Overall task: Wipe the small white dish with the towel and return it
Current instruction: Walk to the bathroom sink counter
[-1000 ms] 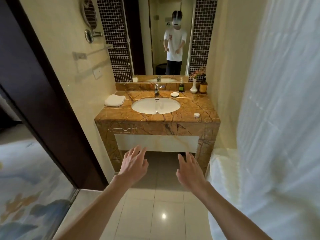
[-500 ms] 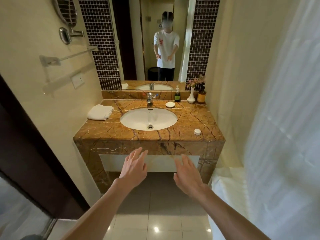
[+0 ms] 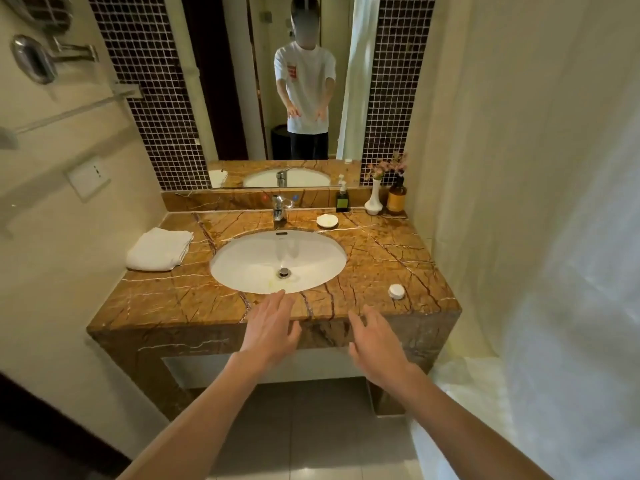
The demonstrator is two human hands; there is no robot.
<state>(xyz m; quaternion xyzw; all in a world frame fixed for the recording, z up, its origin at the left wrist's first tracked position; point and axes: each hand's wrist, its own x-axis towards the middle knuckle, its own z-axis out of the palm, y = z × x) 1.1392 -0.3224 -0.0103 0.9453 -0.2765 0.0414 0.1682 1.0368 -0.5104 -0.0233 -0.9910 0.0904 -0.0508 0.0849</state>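
Note:
The small white dish (image 3: 327, 221) rests on the brown marble counter (image 3: 381, 251), behind the sink and right of the tap. A folded white towel (image 3: 159, 249) lies at the counter's left side against the wall. My left hand (image 3: 272, 329) hovers over the counter's front edge, fingers spread, holding nothing. My right hand (image 3: 375, 339) floats beside it, just in front of the counter's edge, also spread and holding nothing. Both hands are well short of the dish and the towel.
An oval white sink (image 3: 278, 261) with a chrome tap (image 3: 278, 209) fills the counter's middle. A small round white lid (image 3: 396, 291) sits front right. A dark pump bottle (image 3: 342, 199), white vase (image 3: 374, 202) and amber bottle (image 3: 397, 197) stand at the back right. A white curtain (image 3: 554, 237) hangs at right.
I have moved closer to the counter, which now fills more of the view. Both hands have come forward to the counter's front edge, still spread and holding nothing.

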